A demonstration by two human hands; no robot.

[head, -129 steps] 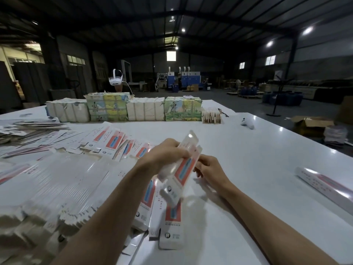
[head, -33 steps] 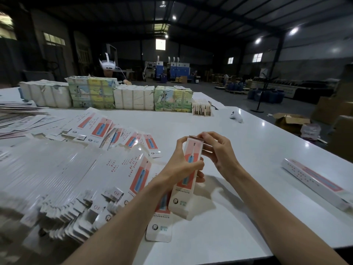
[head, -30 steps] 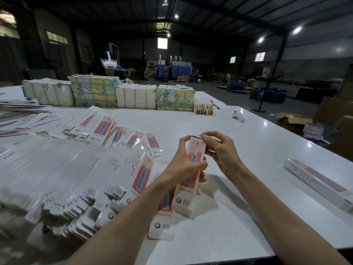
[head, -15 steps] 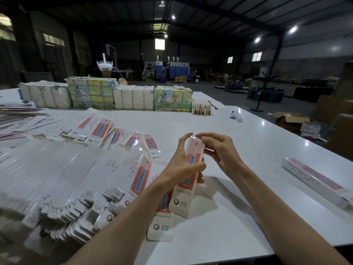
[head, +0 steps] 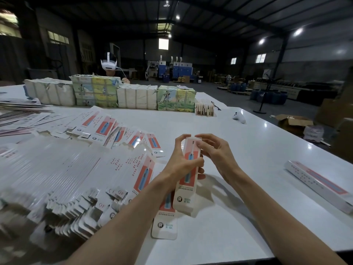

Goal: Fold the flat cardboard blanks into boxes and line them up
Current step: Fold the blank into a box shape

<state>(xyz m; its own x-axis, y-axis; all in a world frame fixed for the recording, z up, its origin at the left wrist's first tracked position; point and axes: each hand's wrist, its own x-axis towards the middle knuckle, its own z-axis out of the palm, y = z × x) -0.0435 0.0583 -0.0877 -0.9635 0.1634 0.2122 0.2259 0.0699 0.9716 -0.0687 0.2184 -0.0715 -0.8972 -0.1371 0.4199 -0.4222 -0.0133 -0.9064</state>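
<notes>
Fingers: those of the right hand are curled over the top end of the box; the left hand is wrapped round its middle.
Box position: held tilted above the table, lower end over a flat blank.
Risk: the end flap could be creased or left untucked if pushed askew; thin walls could be dented by a tight grip.
Row: one finished box lies well apart, to the right.
Writing: "QF" is read on tabs of the blank pile; other print is too small.
</notes>
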